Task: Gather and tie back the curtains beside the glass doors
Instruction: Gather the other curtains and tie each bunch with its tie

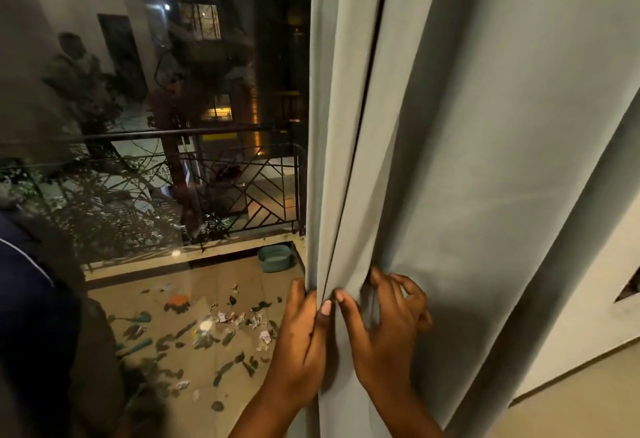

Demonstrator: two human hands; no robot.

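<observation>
— While the head camera looks down along the glass door (156, 126), where do I have the hands?

— Both are low on the curtain (467, 160), which hangs in long pale grey-green folds at the right edge of the glass. My left hand (298, 337) is at the curtain's leading edge, with its fingers curled round the outer fold and the thumb pressing the cloth from the front. So it has hold of that edge.

— And the right?

— My right hand (384, 327) sits just beside the left, nearly touching it. Its thumb lies on the front of the next fold, and the fingers (405, 285) are bent and spread, with the fingertips digging into a pleat further right. It pinches the cloth between thumb and fingers. I can't tell how much fabric is bunched inside.

— Is the curtain gathered?

— Only partly. Two narrow folds stand at its left edge and broader folds hang to the right, down toward the floor (571, 403) at the lower right corner.

— What else is in view?

— Through the glass I see a balcony floor (207, 368) strewn with leaves and scraps of paper. A teal tub (275, 257) sits by its far right corner, with a dark metal railing (242, 192) behind it and lit buildings beyond. A dark sleeve (31, 316) shows at the left edge.
</observation>
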